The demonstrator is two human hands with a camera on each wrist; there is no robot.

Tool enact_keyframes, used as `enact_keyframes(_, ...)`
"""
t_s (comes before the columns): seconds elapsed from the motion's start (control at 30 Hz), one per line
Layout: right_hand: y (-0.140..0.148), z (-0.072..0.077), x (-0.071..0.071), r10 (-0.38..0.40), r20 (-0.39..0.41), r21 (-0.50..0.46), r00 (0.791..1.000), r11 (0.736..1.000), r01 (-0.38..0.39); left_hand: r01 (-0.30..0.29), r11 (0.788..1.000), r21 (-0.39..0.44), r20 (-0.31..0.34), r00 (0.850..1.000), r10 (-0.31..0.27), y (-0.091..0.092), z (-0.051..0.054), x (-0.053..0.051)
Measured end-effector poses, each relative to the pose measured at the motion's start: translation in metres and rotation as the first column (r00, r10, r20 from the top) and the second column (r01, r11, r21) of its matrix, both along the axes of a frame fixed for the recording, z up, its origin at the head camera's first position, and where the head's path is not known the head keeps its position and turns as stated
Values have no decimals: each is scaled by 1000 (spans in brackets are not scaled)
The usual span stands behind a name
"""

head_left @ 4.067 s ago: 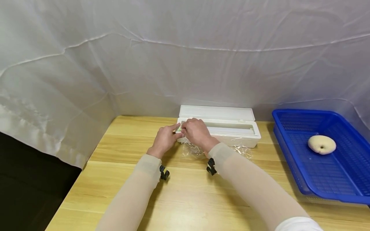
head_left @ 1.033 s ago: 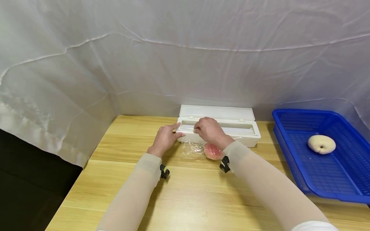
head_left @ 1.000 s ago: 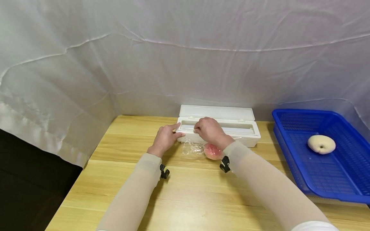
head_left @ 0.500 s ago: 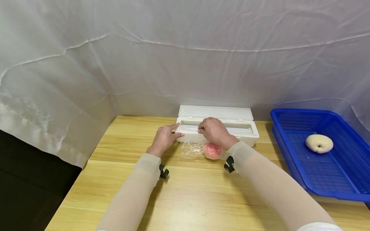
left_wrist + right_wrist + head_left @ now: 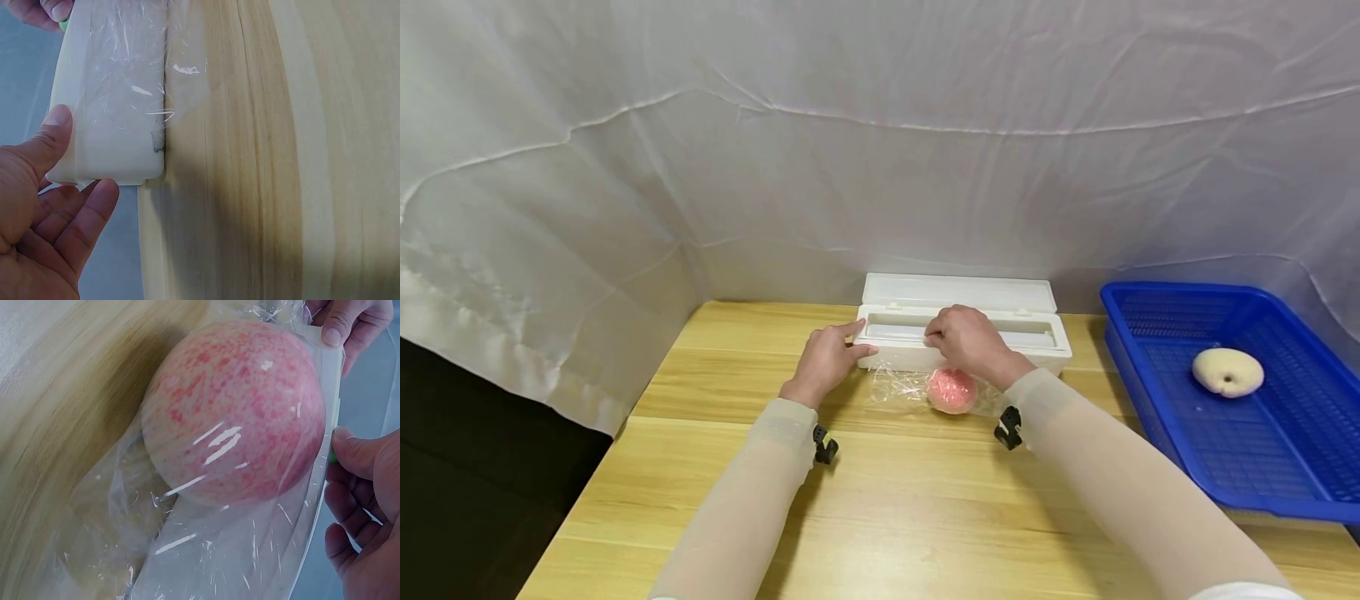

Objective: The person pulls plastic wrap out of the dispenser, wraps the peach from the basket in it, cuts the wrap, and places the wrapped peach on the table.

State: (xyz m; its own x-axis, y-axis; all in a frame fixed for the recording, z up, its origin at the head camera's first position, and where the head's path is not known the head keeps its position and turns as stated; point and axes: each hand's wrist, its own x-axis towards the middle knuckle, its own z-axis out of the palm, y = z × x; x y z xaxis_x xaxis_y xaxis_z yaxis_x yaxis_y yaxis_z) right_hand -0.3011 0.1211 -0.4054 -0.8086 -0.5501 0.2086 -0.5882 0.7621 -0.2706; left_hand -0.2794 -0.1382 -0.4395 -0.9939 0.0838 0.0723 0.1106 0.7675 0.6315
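Note:
A white cling film dispenser (image 5: 895, 358) lies along the table's back edge, its lid (image 5: 958, 292) raised. My left hand (image 5: 826, 360) holds its left end, thumb on the front rim and fingers against the end. With thumb and fingers my right hand (image 5: 973, 342) pinches a small green slide cutter (image 5: 332, 456) on the front rim, near the middle. That cutter is mostly hidden by the fingers. Clear cling film (image 5: 134, 69) hangs from the rim onto the table. Under it, against the dispenser's front, sits a pink speckled peach (image 5: 237, 415), below my right hand.
A blue plastic basket (image 5: 1187, 467) stands at the right with a pale, flattened round fruit (image 5: 1228, 372) inside. Behind the wooden table (image 5: 880, 508) hangs a grey cloth (image 5: 880, 183). A dark area lies past the table's left edge.
My right hand has slid right along the dispenser's rim, from its left end to the middle, uncovering the wrapped peach. The left hand has stayed on the left end.

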Motion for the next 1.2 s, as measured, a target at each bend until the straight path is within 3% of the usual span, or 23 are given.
enact_keyframes(0.8, 16, 2, 3, -20, 15, -19, 1000, 1000, 20, 3, 1000, 23, 33, 999, -4, 0, 1, 1)
enact_keyframes(1.2, 29, 2, 1, -35, 15, -17, 999, 999, 36, 20, 999, 27, 18, 1000, -21, -3, 1, 0)
